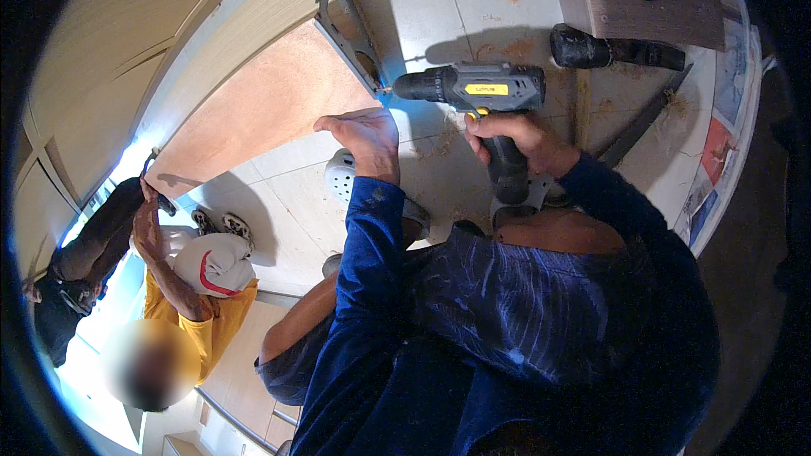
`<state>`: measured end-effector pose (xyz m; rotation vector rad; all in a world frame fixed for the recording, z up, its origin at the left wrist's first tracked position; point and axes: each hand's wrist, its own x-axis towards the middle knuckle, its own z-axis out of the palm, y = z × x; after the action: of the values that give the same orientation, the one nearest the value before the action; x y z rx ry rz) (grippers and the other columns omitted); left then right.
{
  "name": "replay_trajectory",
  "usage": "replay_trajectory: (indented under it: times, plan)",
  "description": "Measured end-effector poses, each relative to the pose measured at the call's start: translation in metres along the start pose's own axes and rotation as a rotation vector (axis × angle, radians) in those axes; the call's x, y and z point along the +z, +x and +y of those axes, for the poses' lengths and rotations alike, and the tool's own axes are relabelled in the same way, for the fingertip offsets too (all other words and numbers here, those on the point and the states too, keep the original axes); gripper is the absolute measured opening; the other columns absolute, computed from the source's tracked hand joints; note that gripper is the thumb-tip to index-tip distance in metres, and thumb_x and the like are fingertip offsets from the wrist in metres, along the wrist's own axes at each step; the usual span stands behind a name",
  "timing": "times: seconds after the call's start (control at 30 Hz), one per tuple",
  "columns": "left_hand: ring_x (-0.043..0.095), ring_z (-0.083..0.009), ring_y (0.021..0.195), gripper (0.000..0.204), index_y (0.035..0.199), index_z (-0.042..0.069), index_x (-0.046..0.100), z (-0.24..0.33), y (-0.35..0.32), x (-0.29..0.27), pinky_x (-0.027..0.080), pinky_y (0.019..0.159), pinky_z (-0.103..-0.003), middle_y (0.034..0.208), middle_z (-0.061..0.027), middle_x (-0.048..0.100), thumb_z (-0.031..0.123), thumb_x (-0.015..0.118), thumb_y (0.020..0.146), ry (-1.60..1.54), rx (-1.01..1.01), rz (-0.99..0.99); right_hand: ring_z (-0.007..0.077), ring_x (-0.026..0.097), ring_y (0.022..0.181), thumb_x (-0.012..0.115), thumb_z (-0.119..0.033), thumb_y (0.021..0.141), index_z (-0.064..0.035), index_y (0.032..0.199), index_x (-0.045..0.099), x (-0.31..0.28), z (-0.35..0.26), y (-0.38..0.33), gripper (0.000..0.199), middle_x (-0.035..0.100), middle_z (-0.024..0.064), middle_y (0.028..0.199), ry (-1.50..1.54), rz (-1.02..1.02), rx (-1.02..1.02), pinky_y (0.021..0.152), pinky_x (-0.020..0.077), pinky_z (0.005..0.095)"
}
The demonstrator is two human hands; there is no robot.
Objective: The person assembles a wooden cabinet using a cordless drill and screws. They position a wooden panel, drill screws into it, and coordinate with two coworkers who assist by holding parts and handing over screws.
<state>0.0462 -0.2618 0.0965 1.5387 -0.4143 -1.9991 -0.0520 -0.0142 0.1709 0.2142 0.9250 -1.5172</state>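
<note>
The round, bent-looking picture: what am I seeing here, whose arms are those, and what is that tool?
It comes from a wide fisheye camera worn on a person's head, looking down, so straight edges curve. The two blue-sleeved arms are the wearer's own. The right hand grips a grey and black cordless drill, its tip at a metal hinge bracket on a brown wooden panel. The left hand rests by the panel's edge. On the tiled floor lies another dark tool. A co-worker in a yellow shirt holds the panel's far end.
</note>
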Motion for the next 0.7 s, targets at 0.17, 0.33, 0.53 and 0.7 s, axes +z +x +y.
replay_trajectory:
  times: [0.17, 0.33, 0.53, 0.7]
  plan:
    - [0.055, -0.0201, 0.127, 0.093, 0.143, 0.006, 0.051, 0.001, 0.002, 0.001, 0.041, 0.113, -0.035, 0.142, -0.0094, 0.059, 0.083, 0.035, 0.094, 0.028, -0.034, 0.0, 0.0097, 0.057, 0.066, 0.058, -0.03, 0.096, -0.0077, 0.082, 0.06, -0.037, -0.062, 0.031, 0.027, 0.059, 0.0008, 0.077, -0.462, -0.233, 0.037, 0.067, 0.0482, 0.0263]
    - [0.058, -0.0254, 0.128, 0.088, 0.143, 0.008, 0.053, -0.001, -0.002, 0.003, 0.046, 0.111, -0.039, 0.143, -0.0102, 0.061, 0.079, 0.035, 0.096, -0.008, 0.023, -0.131, 0.0094, 0.058, 0.06, 0.065, -0.031, 0.088, -0.0079, 0.094, 0.061, -0.064, -0.064, 0.058, 0.024, 0.06, 0.0025, 0.076, -0.249, -0.312, 0.082, 0.058, 0.0495, 0.0266]
    - [0.063, -0.0214, 0.122, 0.082, 0.14, 0.008, 0.055, 0.001, 0.002, 0.001, 0.049, 0.108, -0.033, 0.137, -0.0055, 0.065, 0.076, 0.036, 0.098, -0.079, 0.015, 0.002, 0.0116, 0.055, 0.06, 0.064, -0.022, 0.088, -0.0062, 0.094, 0.058, -0.069, -0.028, 0.056, 0.018, 0.059, 0.0049, 0.079, 0.223, -0.244, 0.271, 0.058, 0.0496, 0.0288]
    - [0.064, -0.0176, 0.118, 0.079, 0.139, 0.008, 0.055, 0.001, -0.001, 0.001, 0.05, 0.106, -0.028, 0.136, -0.004, 0.066, 0.075, 0.037, 0.099, -0.071, 0.012, -0.064, 0.012, 0.057, 0.063, 0.067, -0.023, 0.088, -0.0074, 0.101, 0.06, -0.044, 0.017, 0.03, 0.021, 0.061, 0.0044, 0.083, 0.467, -0.157, 0.197, 0.062, 0.0519, 0.0291]
